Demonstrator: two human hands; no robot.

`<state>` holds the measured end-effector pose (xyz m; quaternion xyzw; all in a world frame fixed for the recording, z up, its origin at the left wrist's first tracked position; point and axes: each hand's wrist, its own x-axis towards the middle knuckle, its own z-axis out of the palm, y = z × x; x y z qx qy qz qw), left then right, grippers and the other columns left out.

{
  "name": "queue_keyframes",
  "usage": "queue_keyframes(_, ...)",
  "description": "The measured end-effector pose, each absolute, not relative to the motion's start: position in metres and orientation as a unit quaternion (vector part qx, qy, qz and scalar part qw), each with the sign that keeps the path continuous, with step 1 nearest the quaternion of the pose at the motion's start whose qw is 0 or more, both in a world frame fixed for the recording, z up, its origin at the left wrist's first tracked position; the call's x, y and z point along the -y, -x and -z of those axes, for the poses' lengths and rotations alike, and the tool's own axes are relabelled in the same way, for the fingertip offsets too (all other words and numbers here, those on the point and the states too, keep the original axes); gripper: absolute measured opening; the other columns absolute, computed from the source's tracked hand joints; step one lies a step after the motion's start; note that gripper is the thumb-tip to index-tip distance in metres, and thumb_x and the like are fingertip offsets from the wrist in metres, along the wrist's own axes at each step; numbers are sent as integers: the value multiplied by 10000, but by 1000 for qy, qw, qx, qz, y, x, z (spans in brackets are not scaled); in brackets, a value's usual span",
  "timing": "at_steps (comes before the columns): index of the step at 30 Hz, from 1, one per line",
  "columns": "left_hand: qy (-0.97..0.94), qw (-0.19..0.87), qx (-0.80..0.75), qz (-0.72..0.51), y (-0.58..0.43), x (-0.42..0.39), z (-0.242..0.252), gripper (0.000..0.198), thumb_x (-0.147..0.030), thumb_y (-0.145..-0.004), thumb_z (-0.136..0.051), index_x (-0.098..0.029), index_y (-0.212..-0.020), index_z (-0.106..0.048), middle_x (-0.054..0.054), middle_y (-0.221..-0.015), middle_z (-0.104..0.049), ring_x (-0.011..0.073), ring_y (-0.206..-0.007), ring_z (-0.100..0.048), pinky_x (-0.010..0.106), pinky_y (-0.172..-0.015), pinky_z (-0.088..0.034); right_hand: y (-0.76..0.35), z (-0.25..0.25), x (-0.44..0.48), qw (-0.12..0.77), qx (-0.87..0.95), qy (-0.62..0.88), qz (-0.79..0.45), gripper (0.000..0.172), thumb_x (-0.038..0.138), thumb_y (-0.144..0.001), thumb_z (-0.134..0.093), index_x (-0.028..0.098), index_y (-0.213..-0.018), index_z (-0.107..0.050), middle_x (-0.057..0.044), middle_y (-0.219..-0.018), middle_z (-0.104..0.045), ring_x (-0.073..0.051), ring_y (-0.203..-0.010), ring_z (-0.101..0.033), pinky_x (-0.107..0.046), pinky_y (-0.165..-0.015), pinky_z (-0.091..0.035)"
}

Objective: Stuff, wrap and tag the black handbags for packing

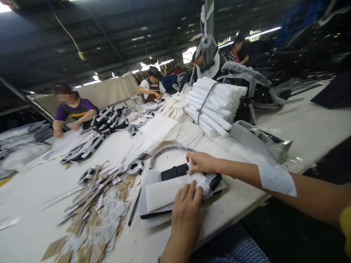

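A black handbag (175, 172) lies flat near the table's front edge, partly covered by white foam sheets (161, 193). Its handle (171, 148), wrapped in clear film, curves away from me. My left hand (188, 210) rests with fingers stretched out on the foam sheet and the edge of a thin translucent wrapping (201, 180). At the bag's right end, my right hand (201, 163) pinches that wrapping between thumb and fingers. A white patch (276, 179) of sheet material lies on my right forearm.
Brown and white tags with strings (101, 204) lie heaped at left, beside wrapped coils (135, 167). Beyond the bag stands a tied stack of white foam (214, 104). A plastic-wrapped item (260, 140) is at right. Co-workers (72, 109) work across the table.
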<state>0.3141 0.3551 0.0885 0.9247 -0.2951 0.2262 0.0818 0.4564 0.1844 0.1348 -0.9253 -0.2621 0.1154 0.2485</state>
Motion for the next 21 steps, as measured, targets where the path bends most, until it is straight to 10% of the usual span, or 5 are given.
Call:
queue_keyframes(11, -899, 68, 330, -280, -324, -364, -75, 507, -3, -866, -431, -229, -1295, -577, 18, -1362, -633, 250, -1170, -610, 408, -940, -533, -408, -178, -39, 262, 89, 950, 147, 243, 279, -945, -555, 190, -1138, -673, -90, -1232, -679, -223, -1163, -611, -335, -1033, -441)
queue_keyframes(21, -904, 39, 328, -274, -323, -368, -71, 535, 10, -886, -434, -239, -1343, -557, -19, -1404, -603, 209, -1226, -578, 357, -1013, -487, -429, -191, 99, 396, -136, 907, -44, 407, 548, -832, -694, 155, -727, -686, -104, -755, -744, -220, -733, -718, -296, -701, -598)
